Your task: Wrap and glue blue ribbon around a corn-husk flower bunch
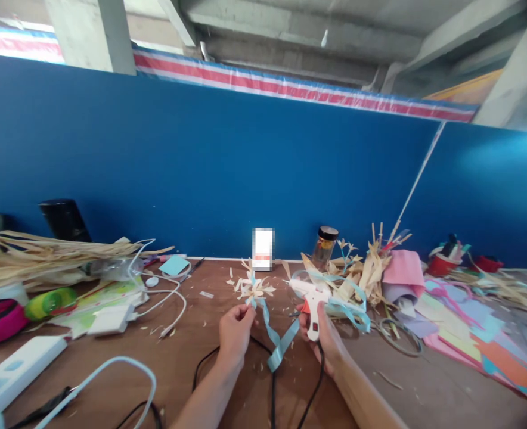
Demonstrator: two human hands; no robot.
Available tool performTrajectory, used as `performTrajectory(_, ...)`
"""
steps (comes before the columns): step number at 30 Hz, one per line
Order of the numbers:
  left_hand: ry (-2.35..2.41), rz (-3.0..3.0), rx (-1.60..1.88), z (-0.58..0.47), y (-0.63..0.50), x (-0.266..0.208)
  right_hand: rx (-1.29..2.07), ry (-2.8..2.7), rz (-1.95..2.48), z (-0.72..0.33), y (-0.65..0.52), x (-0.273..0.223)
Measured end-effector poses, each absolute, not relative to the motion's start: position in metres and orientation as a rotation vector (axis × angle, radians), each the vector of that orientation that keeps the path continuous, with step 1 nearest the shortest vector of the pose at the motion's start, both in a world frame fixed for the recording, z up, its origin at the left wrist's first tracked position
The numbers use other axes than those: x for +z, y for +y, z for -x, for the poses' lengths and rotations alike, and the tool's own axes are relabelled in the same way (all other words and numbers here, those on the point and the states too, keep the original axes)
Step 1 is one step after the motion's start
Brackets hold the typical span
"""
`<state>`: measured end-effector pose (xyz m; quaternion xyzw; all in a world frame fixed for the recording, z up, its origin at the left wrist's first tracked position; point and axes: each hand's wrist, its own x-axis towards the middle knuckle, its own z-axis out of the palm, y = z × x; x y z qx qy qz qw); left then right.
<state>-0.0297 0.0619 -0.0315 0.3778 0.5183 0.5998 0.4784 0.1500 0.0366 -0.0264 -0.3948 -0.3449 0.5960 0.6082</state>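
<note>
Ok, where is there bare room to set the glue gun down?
Mostly bare: the tabletop right of the right forearm, this side of the ring and coloured papers; and a scrap-dotted patch between the white cable and left hand. Crowded: behind the glue gun, among husks and ribbon.

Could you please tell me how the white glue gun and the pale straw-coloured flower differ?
The glue gun has a smooth, solid white body with an orange trigger; the flower is a spray of thin, pointed pieces.
The right hand grips the glue gun by its handle; the left hand pinches the flower low down with its fingertips.
Both are hand-held.
</note>
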Motion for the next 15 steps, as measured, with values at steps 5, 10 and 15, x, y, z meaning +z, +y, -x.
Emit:
performTrajectory(5,1.271,-0.921,1.469,0.0291,0.0630,-0.0334,1.372,-0.760,0.909,-0.1516,0.0379,-0.0266)
performTrajectory(10,1.278,-0.925,1.479,0.0296,0.0627,-0.0362,1.385,-0.754,0.918,-0.1523,0.0376,-0.0276)
performTrajectory(15,1.262,-0.919,1.486,0.0294,0.0619,-0.0344,1.380,-0.761,0.911,-0.1517,0.0368,-0.0256)
